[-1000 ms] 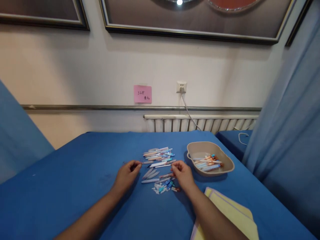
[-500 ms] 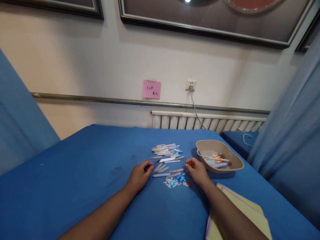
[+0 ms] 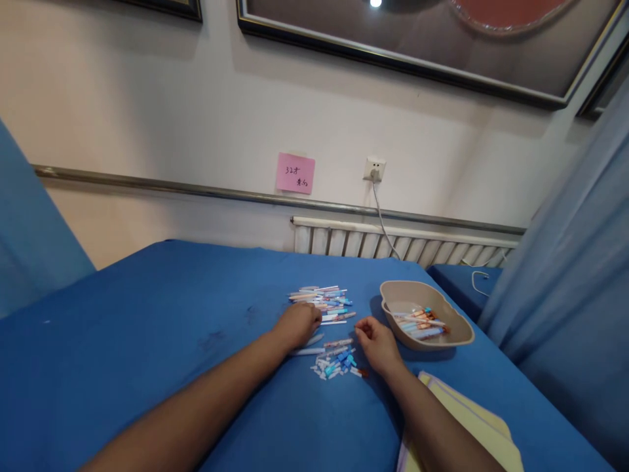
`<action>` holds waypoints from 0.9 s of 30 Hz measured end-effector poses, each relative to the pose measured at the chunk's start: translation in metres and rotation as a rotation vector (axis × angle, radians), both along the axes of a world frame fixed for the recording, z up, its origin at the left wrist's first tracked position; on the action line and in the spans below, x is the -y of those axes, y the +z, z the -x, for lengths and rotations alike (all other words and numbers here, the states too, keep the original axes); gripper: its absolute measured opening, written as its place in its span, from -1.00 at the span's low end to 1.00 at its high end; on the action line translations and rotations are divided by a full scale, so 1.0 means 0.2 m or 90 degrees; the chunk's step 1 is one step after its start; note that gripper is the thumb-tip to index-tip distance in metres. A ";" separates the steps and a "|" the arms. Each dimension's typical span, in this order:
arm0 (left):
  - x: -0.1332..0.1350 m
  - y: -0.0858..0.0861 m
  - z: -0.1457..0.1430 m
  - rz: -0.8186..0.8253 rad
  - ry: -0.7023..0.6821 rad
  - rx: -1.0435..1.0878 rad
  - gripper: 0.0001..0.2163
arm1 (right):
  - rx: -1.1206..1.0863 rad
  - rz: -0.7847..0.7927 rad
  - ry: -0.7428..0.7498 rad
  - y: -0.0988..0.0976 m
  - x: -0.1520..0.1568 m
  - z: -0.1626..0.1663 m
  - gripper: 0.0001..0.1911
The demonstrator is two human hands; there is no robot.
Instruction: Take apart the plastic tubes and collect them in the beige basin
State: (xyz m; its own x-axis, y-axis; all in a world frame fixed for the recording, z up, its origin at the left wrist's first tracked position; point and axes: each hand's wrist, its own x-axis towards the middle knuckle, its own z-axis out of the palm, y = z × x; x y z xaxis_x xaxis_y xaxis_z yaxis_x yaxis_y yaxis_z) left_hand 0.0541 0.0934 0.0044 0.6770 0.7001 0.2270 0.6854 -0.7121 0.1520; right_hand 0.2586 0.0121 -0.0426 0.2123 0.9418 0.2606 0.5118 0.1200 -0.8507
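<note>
L hand [image 3: 299,324]: fingers curled, tips hidden, can't tell if they grip anything. R hand [image 3: 377,342]: thumb & fingertips drawn in close, can't tell if anything's btwn them. Pen parts [image 3: 322,296] lie in a loose stack, L fingers over its near L side, most of it beyond & to R of that grip; R fingertips are just off its R side, apart from it. White tubes [image 3: 335,322] sit btwn the hands, partly under L fingers. Nearer: a few pale barrels [image 3: 310,352] by L wrist, then a heap of small white & blue bits [image 3: 339,362] below R hand. Vs 0.5 s ago: L hand was left of the stack, now it's moved in over it, hiding tube ends & some barrels; R hand about same spot rel. to the parts. Beige tray [image 3: 405,294] w/ pens [image 3: 422,324] in it, R of stack, looks unchanged. Yellow cloth [image 3: 472,419] partly under R forearm. All on blue cover [image 3: 147,328]; pink note [image 3: 295,173] & socket [image 3: 374,169] on wall behind.
</note>
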 end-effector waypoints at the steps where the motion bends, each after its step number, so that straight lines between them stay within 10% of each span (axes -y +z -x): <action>1: -0.02 0.00 -0.02 -0.003 -0.002 -0.021 -0.86 | -0.004 -0.002 0.003 0.00 0.00 0.00 -0.89; 13: 0.02 0.10 -0.14 -0.033 -0.034 -0.095 -0.87 | -0.168 -0.017 0.041 0.03 0.01 0.01 -0.84; 27: 0.52 0.07 -0.03 0.022 -0.017 0.129 -0.88 | -0.398 0.008 0.186 0.09 0.15 0.19 -0.69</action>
